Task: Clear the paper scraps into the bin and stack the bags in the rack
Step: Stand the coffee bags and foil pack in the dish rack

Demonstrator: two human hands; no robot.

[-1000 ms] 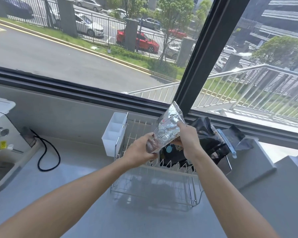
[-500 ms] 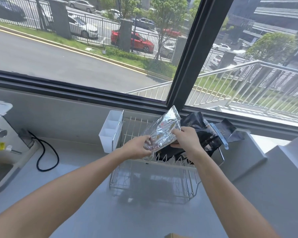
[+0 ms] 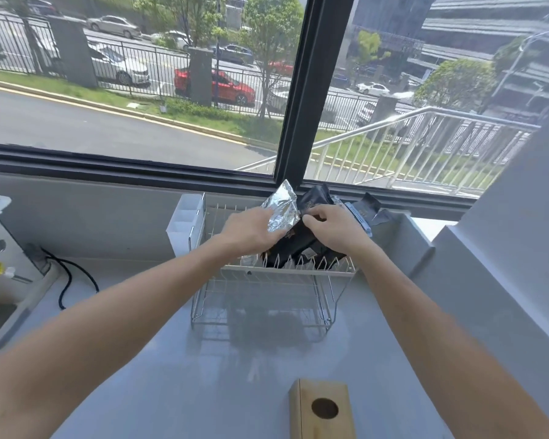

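A wire rack (image 3: 268, 274) stands on the grey counter under the window. A silver foil bag (image 3: 281, 210) leans in the rack's upper tier, its top corner pointing up. My left hand (image 3: 249, 234) grips its lower left part. Right beside it my right hand (image 3: 332, 229) presses on black bags (image 3: 298, 245) that stand between the rack's prongs. More black bags (image 3: 366, 207), one with a pale blue strip, lean at the rack's right end.
A white divided holder (image 3: 184, 218) hangs on the rack's left side. A white machine (image 3: 0, 248) with a black cable (image 3: 67, 280) sits at the left. A wooden box with a round hole (image 3: 322, 407) lies near the counter's front. A grey ledge (image 3: 422, 245) rises at the right.
Both hands have lowered the foil bag from above the rack down into the upper tier, next to the black bags. My right hand has shifted from the foil bag onto the black bags.
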